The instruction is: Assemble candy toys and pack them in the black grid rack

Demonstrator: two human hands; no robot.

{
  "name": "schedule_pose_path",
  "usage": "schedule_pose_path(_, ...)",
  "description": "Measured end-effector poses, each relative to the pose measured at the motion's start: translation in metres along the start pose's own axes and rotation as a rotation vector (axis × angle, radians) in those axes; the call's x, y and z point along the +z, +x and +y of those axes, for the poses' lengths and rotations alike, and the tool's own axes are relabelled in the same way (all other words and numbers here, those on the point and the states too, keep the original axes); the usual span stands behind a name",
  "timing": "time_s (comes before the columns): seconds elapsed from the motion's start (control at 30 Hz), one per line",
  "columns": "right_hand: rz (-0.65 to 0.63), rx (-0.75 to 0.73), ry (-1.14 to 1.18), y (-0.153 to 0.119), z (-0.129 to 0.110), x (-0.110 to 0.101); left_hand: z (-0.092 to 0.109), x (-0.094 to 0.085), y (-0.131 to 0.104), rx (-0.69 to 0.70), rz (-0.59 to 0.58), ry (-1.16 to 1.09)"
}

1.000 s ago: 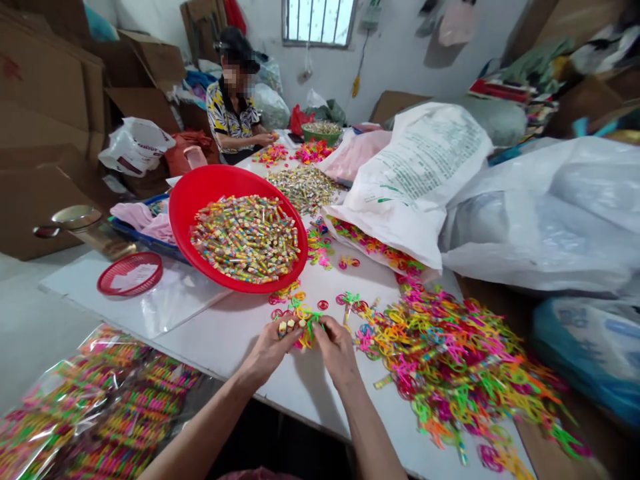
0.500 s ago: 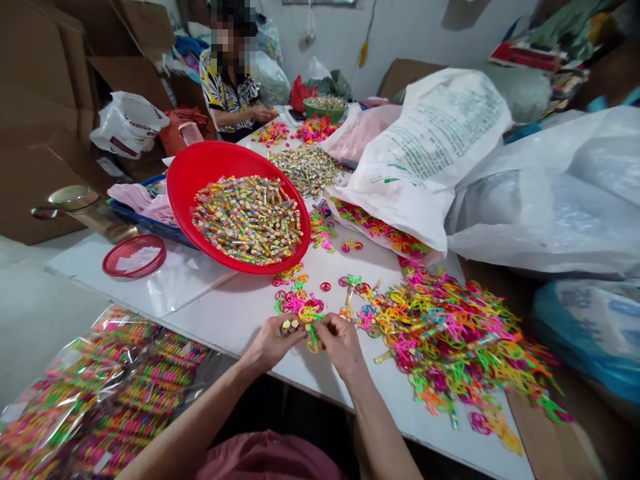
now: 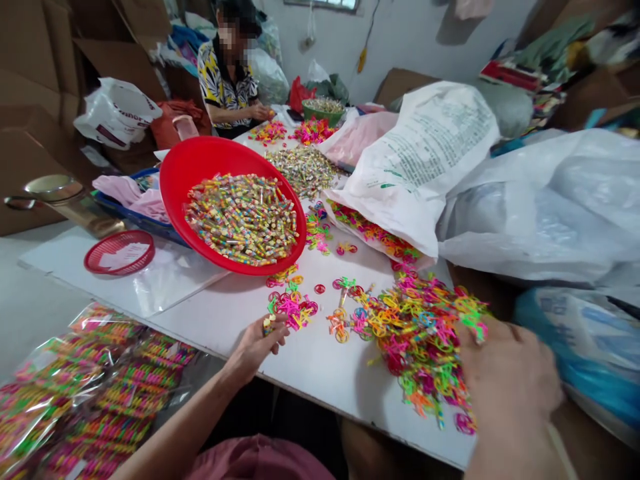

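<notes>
My left hand (image 3: 259, 343) is closed around a few small patterned tubes (image 3: 269, 325) near the table's front edge, just below a small group of coloured plastic pieces (image 3: 295, 308). My right hand (image 3: 510, 367) reaches over the right side of the large pile of bright plastic pieces (image 3: 425, 333). It is blurred, and its fingertips are hidden, so what they touch cannot be made out. A tilted red basin (image 3: 200, 157) full of similar patterned tubes (image 3: 240, 220) stands beyond my left hand.
A white sack (image 3: 420, 147) spills plastic pieces behind the pile. At left are a red basket (image 3: 120, 270), a lidded jar (image 3: 85, 207) and filled clear bags (image 3: 110, 387) below the table's edge. Another person (image 3: 230, 80) works at the far end. Plastic bags (image 3: 545, 207) stand at right.
My right hand has left my left hand's side and moved right to the pile. The green and yellow pieces between my hands are gone from there. My left hand has shifted slightly left, still holding tubes.
</notes>
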State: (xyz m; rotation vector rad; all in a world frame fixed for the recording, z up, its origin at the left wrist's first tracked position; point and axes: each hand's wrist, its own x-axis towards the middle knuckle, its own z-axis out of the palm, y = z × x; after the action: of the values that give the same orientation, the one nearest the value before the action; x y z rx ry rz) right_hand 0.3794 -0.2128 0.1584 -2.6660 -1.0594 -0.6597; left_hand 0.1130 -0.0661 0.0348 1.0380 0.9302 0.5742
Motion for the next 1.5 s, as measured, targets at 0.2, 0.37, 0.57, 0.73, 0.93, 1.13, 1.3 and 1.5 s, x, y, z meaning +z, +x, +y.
schedule_pose_path(0.2,-0.347,-0.485,0.484,-0.072,-0.138,0.089,-0.007,-0.009,-0.005,0.007,0.006,-0.025)
schedule_pose_path(0.37,-0.386,-0.412,0.781,-0.085,-0.154,0.122,-0.002,-0.030,0.002,0.042,0.114,0.045)
schedule_pose_path(0.57,-0.531,-0.289,1.156,-0.064,-0.131,0.089,0.013,0.005,0.017,0.177,0.024,0.041)
schedule_pose_path(0.73,-0.916,-0.251,1.351,-0.064,-0.131,0.069,0.028,0.015,0.016,0.126,-0.178,-0.028)
schedule_pose_path(0.93,-1.081,-0.157,1.465,-0.071,-0.133,0.079,0.021,0.011,0.012,0.125,-0.107,0.004)
schedule_pose_path(1.13,-0.927,-0.106,1.251,-0.077,-0.131,0.073,0.014,0.016,0.011,0.170,0.073,0.267)
schedule_pose_path(1.3,-0.831,-0.177,1.139,-0.075,-0.130,0.067,0.011,0.017,0.011,0.053,-0.027,0.129)
schedule_pose_path(1.5,-0.896,-0.099,1.299,-0.073,-0.127,0.063,0.014,0.005,0.003,0.105,-0.075,0.156)
